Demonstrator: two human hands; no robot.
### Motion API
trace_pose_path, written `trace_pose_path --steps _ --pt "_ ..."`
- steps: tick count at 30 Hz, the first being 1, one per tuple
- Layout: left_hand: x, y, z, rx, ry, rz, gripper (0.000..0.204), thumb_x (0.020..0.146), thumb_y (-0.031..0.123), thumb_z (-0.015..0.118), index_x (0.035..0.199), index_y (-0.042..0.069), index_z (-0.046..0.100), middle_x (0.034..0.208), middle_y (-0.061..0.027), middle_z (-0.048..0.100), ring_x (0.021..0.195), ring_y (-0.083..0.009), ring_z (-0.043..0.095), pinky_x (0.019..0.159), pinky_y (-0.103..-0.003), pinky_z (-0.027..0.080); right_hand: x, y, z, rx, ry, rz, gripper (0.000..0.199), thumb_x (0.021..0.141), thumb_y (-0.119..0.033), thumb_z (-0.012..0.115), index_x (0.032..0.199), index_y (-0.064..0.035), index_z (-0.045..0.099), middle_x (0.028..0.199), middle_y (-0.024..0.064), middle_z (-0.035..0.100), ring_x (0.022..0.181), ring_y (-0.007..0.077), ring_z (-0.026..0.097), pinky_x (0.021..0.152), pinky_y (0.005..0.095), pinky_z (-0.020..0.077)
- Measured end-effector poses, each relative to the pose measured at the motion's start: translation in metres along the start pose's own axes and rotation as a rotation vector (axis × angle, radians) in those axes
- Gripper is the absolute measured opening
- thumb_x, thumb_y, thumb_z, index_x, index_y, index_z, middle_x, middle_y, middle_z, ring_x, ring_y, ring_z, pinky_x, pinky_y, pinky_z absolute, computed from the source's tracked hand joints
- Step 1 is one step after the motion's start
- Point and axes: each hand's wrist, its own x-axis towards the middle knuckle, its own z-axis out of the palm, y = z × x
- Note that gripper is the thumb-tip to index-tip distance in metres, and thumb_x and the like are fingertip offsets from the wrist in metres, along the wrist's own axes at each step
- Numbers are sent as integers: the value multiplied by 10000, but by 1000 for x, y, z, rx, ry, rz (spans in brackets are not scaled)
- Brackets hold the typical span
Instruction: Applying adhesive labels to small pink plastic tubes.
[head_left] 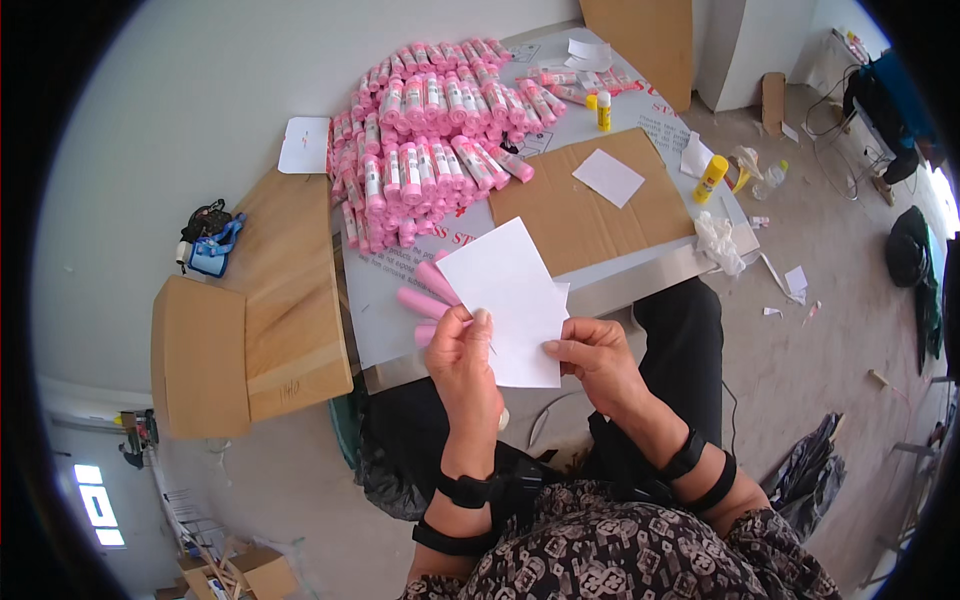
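Note:
Between both hands, above the table's near edge, I hold white paper sheets (508,300); a second corner peeks out at the right, so there seems to be more than one. My left hand (463,362) pinches the lower left edge, thumb on top. At the lower right edge my right hand (598,362) grips with thumb and fingers. Just behind my left hand lie a few pink rolls (425,304), partly hidden by the paper. Farther off, a cardboard sheet (600,235) on the table carries one white paper piece (608,178).
A large pile of pink rolls with white labels (425,165) fills the table's far left. Yellow glue sticks (710,178) stand at the right, near crumpled tissue (718,243) and a clear bottle (770,180). A wooden board (290,290) with a cardboard box (205,355) adjoins the left side.

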Motion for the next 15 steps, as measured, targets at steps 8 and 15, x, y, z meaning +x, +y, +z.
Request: trace_pose_path --steps 8,15 --pt "24 21 -34 -179 135 57 73 896 25 587 877 -40 614 864 -40 604 843 -100 545 794 -250 445 3 3 -14 86 77 63 77 819 -48 655 750 -28 681 682 9 634 598 84 558 573 230 452" --pt "12 21 -39 -56 44 13 50 872 -8 603 906 -42 616 862 -34 621 818 -89 551 799 -240 441 5 2 -17 26 166 -17 93 818 -51 649 732 -25 673 659 1 615 597 75 509 581 225 408"
